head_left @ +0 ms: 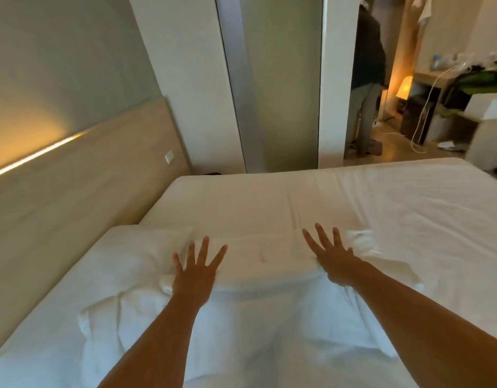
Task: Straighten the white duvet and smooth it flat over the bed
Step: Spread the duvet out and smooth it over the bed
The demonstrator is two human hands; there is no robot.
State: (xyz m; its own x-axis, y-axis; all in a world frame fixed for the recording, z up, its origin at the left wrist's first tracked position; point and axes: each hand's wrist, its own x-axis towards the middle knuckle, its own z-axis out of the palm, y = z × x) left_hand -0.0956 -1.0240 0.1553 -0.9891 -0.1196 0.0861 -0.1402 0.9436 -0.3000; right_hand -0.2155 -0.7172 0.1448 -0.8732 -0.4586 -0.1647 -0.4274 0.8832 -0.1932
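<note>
The white duvet [255,317] lies rumpled over the near part of the bed [381,197], its folded far edge running between my two hands. My left hand [195,271] presses flat on that edge with fingers spread wide. My right hand [335,260] also lies palm down with fingers apart, further right on the same edge. Neither hand grips any cloth. Beyond the duvet the mattress is covered by a white sheet with faint creases. A bunched lump of the duvet [359,242] sits just right of my right hand.
A pale wooden headboard [87,177] with a lit strip runs along the left. A white pillar [336,79] and a glass panel stand beyond the bed. A person [366,79] stands in the far doorway near a cluttered desk [451,77] and cables on the floor.
</note>
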